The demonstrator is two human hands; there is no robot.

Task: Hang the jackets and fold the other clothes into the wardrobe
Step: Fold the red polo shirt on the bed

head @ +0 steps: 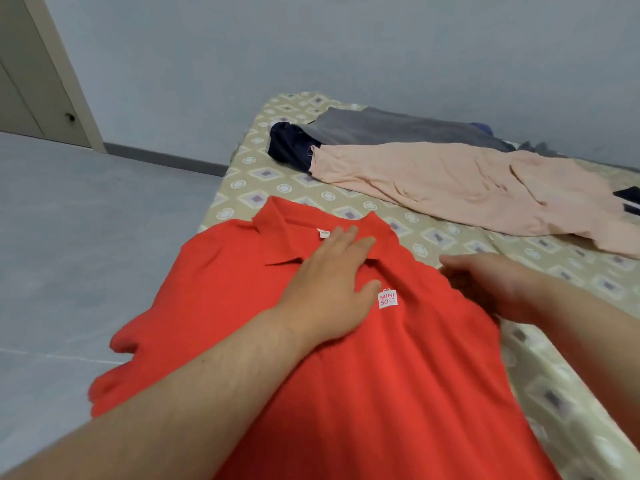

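A red polo shirt (pixel 346 368) with a small white logo patch lies front-up on the bed, its left sleeve hanging over the bed's edge. My left hand (pixel 329 289) presses flat on its chest just below the collar, fingers straight. At the shirt's right shoulder, my right hand (pixel 491 289) curls its fingers around the edge of the cloth; the image is blurred there. Further back lie a pale pink garment (pixel 467 188), a grey garment (pixel 398 128) and a dark navy garment (pixel 287 143).
The bed (pixel 277 188) has a beige sheet with a diamond pattern. Left of it is grey floor (pixel 86 220). A door (pixel 34 81) stands at the far left against a pale blue wall. Another dark garment (pixel 628 199) shows at the right edge.
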